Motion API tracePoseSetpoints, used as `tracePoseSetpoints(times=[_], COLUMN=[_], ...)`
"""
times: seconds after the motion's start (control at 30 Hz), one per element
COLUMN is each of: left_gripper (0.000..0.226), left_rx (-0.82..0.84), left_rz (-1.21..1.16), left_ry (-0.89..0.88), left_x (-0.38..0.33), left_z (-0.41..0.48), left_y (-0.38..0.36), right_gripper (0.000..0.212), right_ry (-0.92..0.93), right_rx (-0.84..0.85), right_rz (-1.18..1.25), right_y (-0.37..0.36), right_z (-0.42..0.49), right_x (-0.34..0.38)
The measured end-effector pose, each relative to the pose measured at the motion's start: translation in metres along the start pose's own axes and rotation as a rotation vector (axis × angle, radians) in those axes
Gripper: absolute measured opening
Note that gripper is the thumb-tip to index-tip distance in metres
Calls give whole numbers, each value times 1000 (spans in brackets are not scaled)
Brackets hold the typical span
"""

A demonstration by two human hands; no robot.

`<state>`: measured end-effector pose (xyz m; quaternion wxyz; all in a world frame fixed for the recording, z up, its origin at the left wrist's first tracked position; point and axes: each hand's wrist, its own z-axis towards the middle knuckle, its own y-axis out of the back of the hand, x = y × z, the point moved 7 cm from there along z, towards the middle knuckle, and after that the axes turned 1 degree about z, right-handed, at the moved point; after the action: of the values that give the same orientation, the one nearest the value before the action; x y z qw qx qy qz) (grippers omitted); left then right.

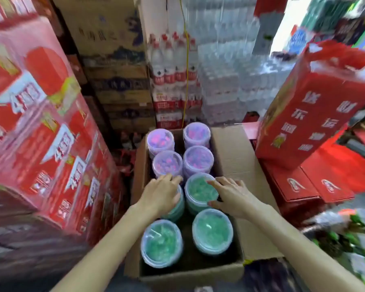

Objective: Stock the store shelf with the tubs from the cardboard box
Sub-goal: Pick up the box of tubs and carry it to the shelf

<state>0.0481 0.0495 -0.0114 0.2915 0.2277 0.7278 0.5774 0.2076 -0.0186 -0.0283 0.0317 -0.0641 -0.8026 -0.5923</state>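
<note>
An open cardboard box (230, 150) stands on the floor below me, holding several clear-lidded tubs in two rows. The far tubs are purple (198, 159), the near ones green (161, 243). My left hand (159, 193) lies over a green tub (177, 209) in the left row, covering most of its lid, fingers reaching toward the purple tub beyond. My right hand (230, 193) is at the right side of another green tub (200, 191), fingers spread over its lid and thumb against its near rim. No shelf is in view.
Red gift cartons (40, 123) are stacked high on the left. Brown cartons (118, 81) and shrink-wrapped water bottles (171, 76) rise behind the box. A tilted red carton (312, 114) sits on flat red boxes to the right. Green packets (346, 234) lie at the lower right.
</note>
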Motion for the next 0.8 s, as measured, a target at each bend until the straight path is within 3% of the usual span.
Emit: tracePoseSetpoints(times=[0.17, 0.4, 0.63, 0.8], left_gripper=[50, 48, 48, 47], left_rx=[34, -55, -77, -91], left_rz=[-156, -270, -305, -289], left_ry=[98, 168, 283, 325], left_x=[-31, -84, -111, -116], left_z=[0, -10, -22, -26], left_y=[-51, -90, -115, -119], right_gripper=[71, 65, 70, 72], right_ry=[-52, -144, -323, -356], right_rx=[-48, -109, -14, 19], right_rz=[37, 158, 348, 623], right_y=[-21, -39, -78, -97], right_z=[-4, -32, -64, -72], right_x=[-37, -102, -168, -182])
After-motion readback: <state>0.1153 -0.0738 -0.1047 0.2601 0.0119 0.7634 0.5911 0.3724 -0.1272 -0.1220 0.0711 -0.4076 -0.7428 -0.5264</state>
